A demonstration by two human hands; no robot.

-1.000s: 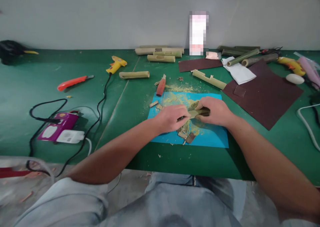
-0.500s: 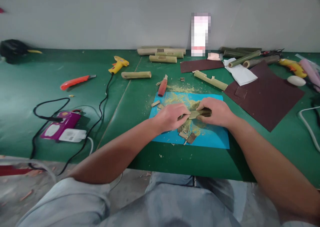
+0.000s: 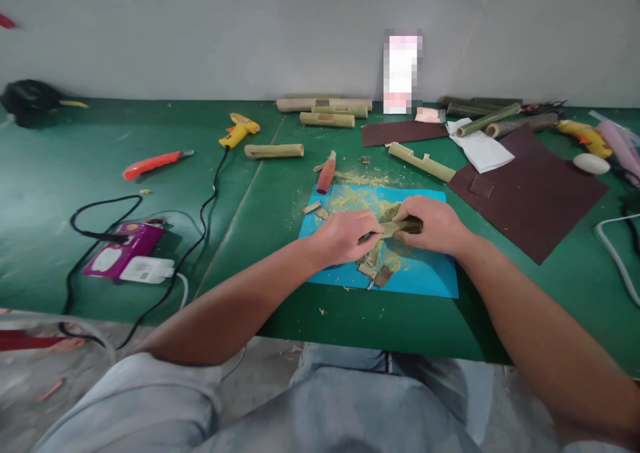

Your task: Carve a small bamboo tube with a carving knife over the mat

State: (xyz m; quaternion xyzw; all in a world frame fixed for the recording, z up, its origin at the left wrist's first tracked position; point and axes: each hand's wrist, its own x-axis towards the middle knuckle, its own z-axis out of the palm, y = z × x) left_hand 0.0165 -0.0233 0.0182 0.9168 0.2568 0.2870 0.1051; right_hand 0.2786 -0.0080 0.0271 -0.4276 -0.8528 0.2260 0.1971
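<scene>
A short green bamboo piece [image 3: 395, 228] is held over the blue sheet [image 3: 435, 281]. My right hand [image 3: 434, 224] grips it from the right, thumb and fingers closed around it, and a dark hollow shows at that end. From the left, my left hand [image 3: 345, 235] pinches the other end with its fingers curled. Whether anything else lies under those fingers is hidden. Bamboo chips [image 3: 383, 276] and pale dust lie on the sheet below. A red-handled knife [image 3: 327, 175] rests at the sheet's upper left edge.
Cut bamboo tubes [image 3: 327, 118] lie by the wall, with a notched one [image 3: 423, 162] nearer. Brown sandpaper sheets [image 3: 540, 200] lie on the right. A yellow glue gun [image 3: 239, 129], red cutter [image 3: 153, 166] and purple power strip [image 3: 123, 250] with cables occupy the left.
My left hand has slid slightly to the right along the bamboo piece, closer to my right hand. My right hand stays in place. The camera view has shifted a little.
</scene>
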